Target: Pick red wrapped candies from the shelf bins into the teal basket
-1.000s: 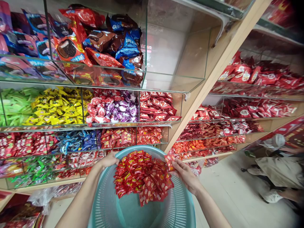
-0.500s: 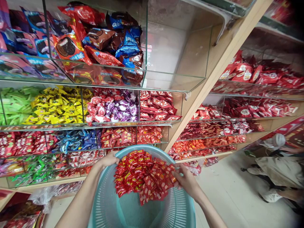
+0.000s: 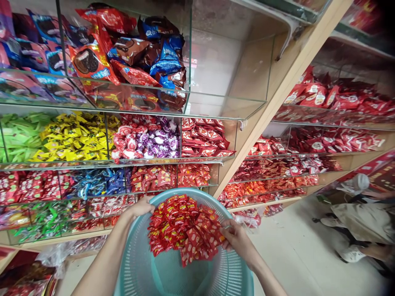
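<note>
While my left hand (image 3: 138,209) clasps the teal basket (image 3: 132,257), my right hand (image 3: 239,240) touches red packets (image 3: 200,242) inside, its grip impossible to tell.

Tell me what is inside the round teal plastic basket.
Inside the round teal plastic basket lie shiny red packets with yellow print and darker red packets with pale spots, touched by the right hand. What lies beneath them is hidden.

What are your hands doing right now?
Left hand: closed on the rim of the green basket.
Right hand: fingers at the red packets; can't tell if gripping one.
</note>
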Demonstrator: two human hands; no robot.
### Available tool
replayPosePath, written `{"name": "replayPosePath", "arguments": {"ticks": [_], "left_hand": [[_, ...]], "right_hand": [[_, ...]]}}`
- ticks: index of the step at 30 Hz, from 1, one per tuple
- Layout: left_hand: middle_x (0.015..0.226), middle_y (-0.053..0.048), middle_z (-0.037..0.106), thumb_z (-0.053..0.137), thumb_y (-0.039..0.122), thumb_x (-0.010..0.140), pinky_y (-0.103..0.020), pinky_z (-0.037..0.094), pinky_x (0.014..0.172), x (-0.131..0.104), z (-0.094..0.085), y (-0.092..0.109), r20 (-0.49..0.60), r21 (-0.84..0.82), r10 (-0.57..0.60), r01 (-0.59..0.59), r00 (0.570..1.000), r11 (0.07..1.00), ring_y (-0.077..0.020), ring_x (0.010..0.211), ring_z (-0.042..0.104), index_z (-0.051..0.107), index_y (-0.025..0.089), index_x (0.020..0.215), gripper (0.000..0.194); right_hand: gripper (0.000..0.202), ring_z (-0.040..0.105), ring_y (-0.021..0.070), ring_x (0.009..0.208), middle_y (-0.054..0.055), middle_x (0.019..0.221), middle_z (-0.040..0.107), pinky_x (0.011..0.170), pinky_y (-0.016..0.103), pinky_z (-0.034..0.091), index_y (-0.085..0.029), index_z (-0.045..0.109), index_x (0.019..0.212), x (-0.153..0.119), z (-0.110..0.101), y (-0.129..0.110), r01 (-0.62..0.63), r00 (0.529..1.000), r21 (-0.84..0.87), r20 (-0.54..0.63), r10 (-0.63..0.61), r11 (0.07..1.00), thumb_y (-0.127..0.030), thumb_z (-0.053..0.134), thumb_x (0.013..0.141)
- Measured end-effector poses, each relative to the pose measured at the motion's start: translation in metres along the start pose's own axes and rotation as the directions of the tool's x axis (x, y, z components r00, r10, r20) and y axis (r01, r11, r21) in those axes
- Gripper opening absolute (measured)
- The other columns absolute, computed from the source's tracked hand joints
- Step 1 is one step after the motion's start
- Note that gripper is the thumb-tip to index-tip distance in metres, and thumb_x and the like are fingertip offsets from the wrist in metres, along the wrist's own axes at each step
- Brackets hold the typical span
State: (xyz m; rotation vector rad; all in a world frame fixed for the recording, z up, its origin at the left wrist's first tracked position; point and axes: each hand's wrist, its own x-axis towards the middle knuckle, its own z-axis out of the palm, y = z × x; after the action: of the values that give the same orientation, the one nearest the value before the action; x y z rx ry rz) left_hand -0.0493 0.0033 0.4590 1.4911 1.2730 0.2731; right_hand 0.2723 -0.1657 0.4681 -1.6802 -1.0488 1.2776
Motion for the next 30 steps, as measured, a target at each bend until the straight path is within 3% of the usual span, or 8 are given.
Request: {"name": "replayPosePath", "arguments": {"ticks": [4,9,16,19,24,30], "left_hand": [[0.048,0.008,0.042,0.043,0.011,0.048,-0.017,0.03,0.038,-0.002,0.001,0.004,-0.009,-0.002,-0.018,0.018,1.0,1.0,-0.0086,0.041,0.04,0.049,0.018,0.071,0.025],[0.048,0.008,0.042,0.043,0.011,0.048,-0.017,0.03,0.038,-0.004,0.001,0.006,-0.017,0.009,-0.036,0.036,0.999,0.999,-0.0085,0.041,0.041,0.048,0.018,0.07,0.024],[0.05,0.007,0.043,0.044,0.012,0.048,-0.018,0.032,0.038,-0.003,0.001,0.004,0.002,-0.026,-0.045,0.045,0.999,0.999,-0.0086,0.041,0.04,0.049,0.018,0.074,0.028],[0.049,0.007,0.042,0.044,0.011,0.048,-0.018,0.031,0.037,-0.002,0.001,0.003,0.002,-0.032,-0.03,0.03,1.0,0.999,-0.0086,0.04,0.04,0.049,0.018,0.074,0.028],[0.049,0.007,0.042,0.043,0.011,0.047,-0.018,0.03,0.037,0.0,0.0,0.0,0.005,-0.011,-0.001,0.001,1.0,1.0,-0.0086,0.04,0.04,0.05,0.017,0.072,0.027],[0.049,0.007,0.042,0.043,0.011,0.047,-0.017,0.03,0.038,0.003,-0.001,-0.004,0.0,0.019,0.014,-0.014,1.0,1.0,-0.0082,0.041,0.04,0.048,0.017,0.069,0.023]], "right_hand": [[0.029,0.05,0.0114,0.044,-0.002,0.062,0.053,0.041,0.024,0.04,-0.017,0.046,0.071,-0.002,0.003,-0.001,0.074,0.997,-0.13,-0.02,-0.077,0.989,-0.045,0.054,0.067],[0.029,0.055,0.0177,0.064,0.004,0.079,0.061,0.056,0.026,0.042,-0.016,0.057,0.081,-0.005,0.004,0.002,0.101,0.982,-0.395,-0.109,-0.155,0.913,-0.032,0.062,0.058],[0.024,0.056,0.02,0.073,0.009,0.085,0.059,0.067,0.03,0.041,-0.014,0.058,0.087,-0.005,0.004,0.017,0.195,0.918,-0.652,-0.141,-0.37,0.733,-0.029,0.045,0.074],[0.022,0.056,0.0198,0.075,0.011,0.087,0.057,0.068,0.029,0.041,-0.014,0.055,0.088,-0.004,0.009,0.016,0.214,0.894,-0.688,-0.148,-0.423,0.693,-0.027,0.041,0.078],[0.021,0.056,0.0207,0.076,0.01,0.086,0.058,0.067,0.03,0.042,-0.015,0.053,0.089,0.002,0.013,0.015,0.188,0.898,-0.703,-0.16,-0.41,0.686,-0.028,0.042,0.078],[0.024,0.057,0.0188,0.079,0.009,0.094,0.058,0.067,0.029,0.044,-0.016,0.048,0.099,-0.003,0.009,0.026,0.28,0.888,-0.676,-0.088,-0.452,0.682,-0.022,0.04,0.078]]}}
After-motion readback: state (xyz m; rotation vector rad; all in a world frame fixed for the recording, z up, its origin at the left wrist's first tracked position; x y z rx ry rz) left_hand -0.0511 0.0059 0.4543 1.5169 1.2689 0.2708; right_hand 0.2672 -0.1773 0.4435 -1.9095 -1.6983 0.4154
